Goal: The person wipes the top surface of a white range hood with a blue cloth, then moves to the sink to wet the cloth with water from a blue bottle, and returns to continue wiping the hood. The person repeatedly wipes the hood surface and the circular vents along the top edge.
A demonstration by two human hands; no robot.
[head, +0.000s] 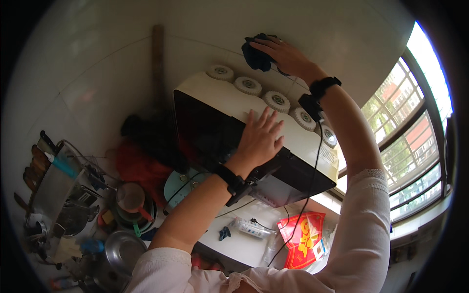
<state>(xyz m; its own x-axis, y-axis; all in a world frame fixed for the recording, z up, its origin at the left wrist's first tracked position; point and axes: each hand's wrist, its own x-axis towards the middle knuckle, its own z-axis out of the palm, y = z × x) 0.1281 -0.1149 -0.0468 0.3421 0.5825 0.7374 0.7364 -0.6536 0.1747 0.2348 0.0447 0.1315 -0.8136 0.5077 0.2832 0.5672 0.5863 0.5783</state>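
Observation:
Up on the tiled wall [205, 22], my right hand [289, 58] holds a crumpled dark blue cloth [256, 55] against the surface. Below it is a cream-topped cabinet or appliance [209, 88] with a dark glossy front. Several round white caps with ridged rims, one of them a ridged cap [277, 101], stand in a row along its back edge. My left hand [259, 139] lies on the cream top near its front edge, fingers spread and holding nothing. Each wrist wears a black strap, and a black cable hangs from the right one.
Below lies a white counter [234, 252] with a red printed bag [304, 238] and a clear plastic package [253, 227]. Knives stand in a metal rack [55, 190] at left, near a steel bowl [124, 252] and a strainer [130, 197]. A barred window [406, 143] is at right.

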